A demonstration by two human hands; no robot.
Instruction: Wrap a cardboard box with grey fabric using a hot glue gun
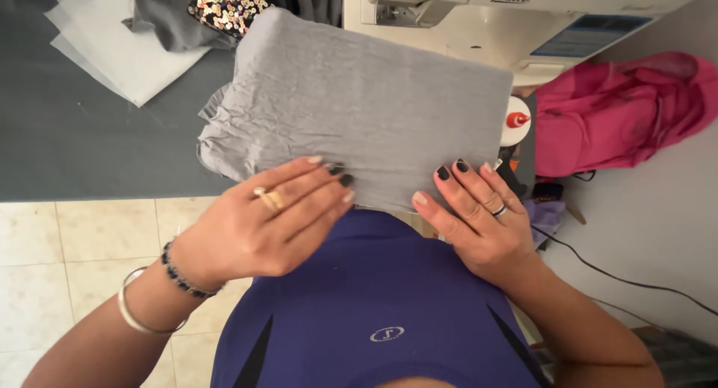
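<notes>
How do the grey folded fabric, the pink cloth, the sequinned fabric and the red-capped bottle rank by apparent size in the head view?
1. grey folded fabric
2. pink cloth
3. sequinned fabric, partly hidden, so unsure
4. red-capped bottle

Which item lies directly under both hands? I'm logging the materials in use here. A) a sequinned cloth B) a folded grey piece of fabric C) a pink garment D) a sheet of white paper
B: the left hand and the right hand both rest flat on the near edge of the folded grey fabric.
</notes>
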